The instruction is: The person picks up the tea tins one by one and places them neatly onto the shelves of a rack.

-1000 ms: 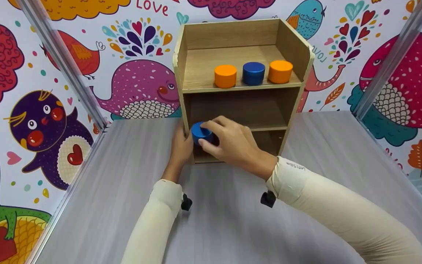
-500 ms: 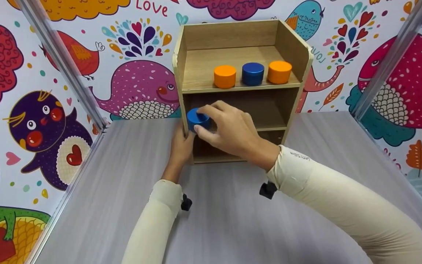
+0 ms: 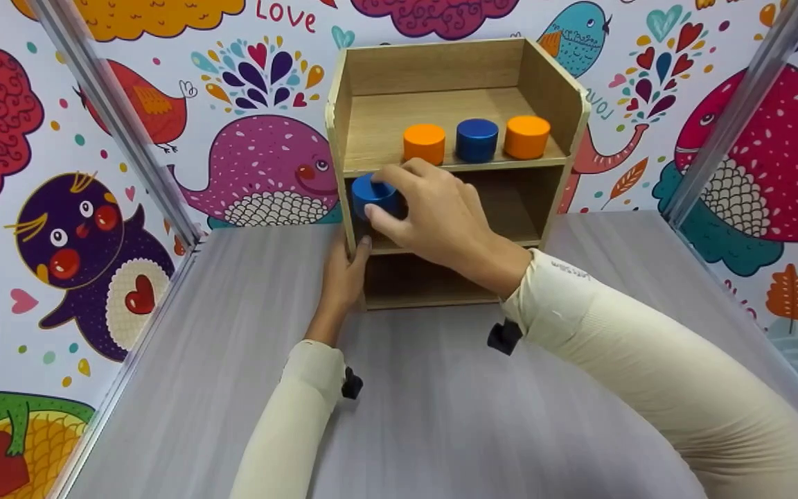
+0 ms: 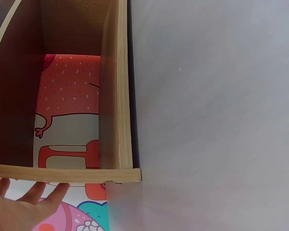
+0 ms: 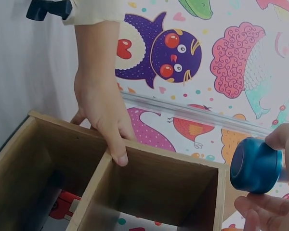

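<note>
My right hand pinches a shiny blue cylinder between thumb and fingers, in front of the left end of the middle compartment and just below the top shelf. The right wrist view shows this blue cylinder beyond the front edge of the wooden shelf unit. Lower down, my left hand grips the unit's left side panel; its thumb hooks over the front edge where the middle board meets it. Fingertips press the panel's outer face in the left wrist view.
On the top shelf, an orange cylinder, a dark blue cylinder and another orange cylinder stand in a row near the front edge. The unit stands on a grey table, with cartoon-printed walls around it.
My right hand has raised the blue cylinder from the lower-left of the unit to just beneath the top shelf's edge. My left hand stays on the side panel.
</note>
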`<state>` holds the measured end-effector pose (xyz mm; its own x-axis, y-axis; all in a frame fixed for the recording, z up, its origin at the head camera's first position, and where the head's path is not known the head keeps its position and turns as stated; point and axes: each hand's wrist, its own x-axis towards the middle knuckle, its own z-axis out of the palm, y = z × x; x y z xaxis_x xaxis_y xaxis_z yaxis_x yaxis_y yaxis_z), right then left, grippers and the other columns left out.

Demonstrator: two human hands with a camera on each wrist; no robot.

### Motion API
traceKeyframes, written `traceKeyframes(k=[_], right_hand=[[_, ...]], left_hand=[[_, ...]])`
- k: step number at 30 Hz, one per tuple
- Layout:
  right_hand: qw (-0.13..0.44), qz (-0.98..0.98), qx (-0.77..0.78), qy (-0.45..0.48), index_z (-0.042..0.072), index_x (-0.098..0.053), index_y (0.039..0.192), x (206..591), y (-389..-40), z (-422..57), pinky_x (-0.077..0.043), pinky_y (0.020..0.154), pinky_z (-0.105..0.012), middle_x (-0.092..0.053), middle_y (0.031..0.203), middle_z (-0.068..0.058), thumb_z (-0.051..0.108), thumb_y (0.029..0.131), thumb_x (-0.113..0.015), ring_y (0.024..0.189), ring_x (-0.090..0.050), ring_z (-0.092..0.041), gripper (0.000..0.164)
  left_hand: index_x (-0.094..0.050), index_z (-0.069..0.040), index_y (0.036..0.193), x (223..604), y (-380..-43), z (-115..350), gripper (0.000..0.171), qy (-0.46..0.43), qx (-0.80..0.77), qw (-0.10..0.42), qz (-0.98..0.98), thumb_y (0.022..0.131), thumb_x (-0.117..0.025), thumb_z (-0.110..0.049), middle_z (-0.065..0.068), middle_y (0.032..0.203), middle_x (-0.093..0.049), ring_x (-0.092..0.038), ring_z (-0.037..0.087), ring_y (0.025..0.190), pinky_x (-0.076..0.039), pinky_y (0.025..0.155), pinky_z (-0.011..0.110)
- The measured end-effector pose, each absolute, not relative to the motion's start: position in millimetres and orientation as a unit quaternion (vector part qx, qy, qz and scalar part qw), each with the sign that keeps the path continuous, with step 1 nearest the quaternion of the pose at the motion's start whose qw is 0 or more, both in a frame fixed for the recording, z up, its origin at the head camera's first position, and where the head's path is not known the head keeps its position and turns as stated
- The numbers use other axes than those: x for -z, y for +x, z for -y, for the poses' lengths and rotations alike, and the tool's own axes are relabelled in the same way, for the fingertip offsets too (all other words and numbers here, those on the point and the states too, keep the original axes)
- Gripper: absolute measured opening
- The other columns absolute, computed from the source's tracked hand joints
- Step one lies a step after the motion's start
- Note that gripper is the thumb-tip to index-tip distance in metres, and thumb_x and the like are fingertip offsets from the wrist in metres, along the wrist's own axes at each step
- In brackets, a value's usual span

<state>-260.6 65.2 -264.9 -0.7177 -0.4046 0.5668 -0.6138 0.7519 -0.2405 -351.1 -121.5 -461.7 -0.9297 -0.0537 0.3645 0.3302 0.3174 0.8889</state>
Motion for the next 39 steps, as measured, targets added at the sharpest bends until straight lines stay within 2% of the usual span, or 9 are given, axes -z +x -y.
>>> traceKeyframes(k=[4,8,16,23,33,39], right_hand=[[0.250,0.904,-0.214,0.272,0.020,-0.069,0.129,259.7,-266.0,-65.2,-0.061,0.080,-0.039,-0.070,0.120,-0.008,0.049,0.096,-0.064,0.098,-0.069,-0.023,0.044],[0.253,0.904,-0.219,0.267,0.021,-0.068,0.130,255.2,-270.5,-64.9,-0.061,0.082,-0.039,-0.070,0.123,-0.008,0.049,0.096,-0.064,0.100,-0.069,-0.023,0.044],[0.260,0.906,-0.221,0.251,0.022,-0.067,0.129,245.3,-279.8,-62.2,-0.059,0.067,-0.034,-0.069,0.116,-0.007,0.049,0.096,-0.064,0.089,-0.065,-0.019,0.043],[0.254,0.911,-0.229,0.229,0.024,-0.066,0.132,240.6,-289.3,-59.6,-0.061,0.074,-0.037,-0.069,0.127,-0.005,0.048,0.096,-0.065,0.099,-0.065,-0.021,0.044],[0.241,0.920,-0.224,0.214,0.025,-0.065,0.135,240.6,-300.8,-55.6,-0.060,0.086,-0.041,-0.067,0.134,-0.004,0.049,0.097,-0.063,0.111,-0.067,-0.024,0.045],[0.234,0.924,-0.222,0.206,0.025,-0.064,0.136,238.7,-305.0,-51.1,-0.060,0.086,-0.043,-0.066,0.135,-0.004,0.048,0.097,-0.063,0.113,-0.068,-0.026,0.045]], left_hand=[[-0.043,-0.016,0.151,462.5,-353.5,121.8,0.052,-0.092,0.575,0.174,0.794,0.105,-0.053,-0.038,0.006,0.134,-0.057,-0.051,0.018,0.124,-0.040,0.111,0.046],[-0.040,-0.015,0.155,463.7,-354.3,122.0,0.056,-0.093,0.576,0.174,0.793,0.105,-0.053,-0.037,0.007,0.138,-0.057,-0.051,0.019,0.126,-0.040,0.112,0.047],[-0.038,-0.017,0.157,464.1,-352.3,120.7,0.058,-0.086,0.579,0.175,0.792,0.105,-0.053,-0.037,0.007,0.146,-0.054,-0.049,0.020,0.134,-0.037,0.116,0.048],[-0.038,-0.019,0.157,463.5,-353.0,120.4,0.056,-0.104,0.577,0.182,0.789,0.106,-0.052,-0.036,0.006,0.151,-0.051,-0.047,0.020,0.140,-0.036,0.118,0.047],[-0.029,-0.026,0.161,463.0,-349.4,121.2,0.062,-0.105,0.591,0.159,0.784,0.106,-0.050,-0.045,0.003,0.154,-0.047,-0.046,0.019,0.141,-0.038,0.117,0.049],[-0.028,-0.026,0.161,463.6,-349.3,121.1,0.064,-0.101,0.594,0.156,0.783,0.105,-0.051,-0.047,0.002,0.157,-0.046,-0.044,0.018,0.143,-0.036,0.118,0.048]])
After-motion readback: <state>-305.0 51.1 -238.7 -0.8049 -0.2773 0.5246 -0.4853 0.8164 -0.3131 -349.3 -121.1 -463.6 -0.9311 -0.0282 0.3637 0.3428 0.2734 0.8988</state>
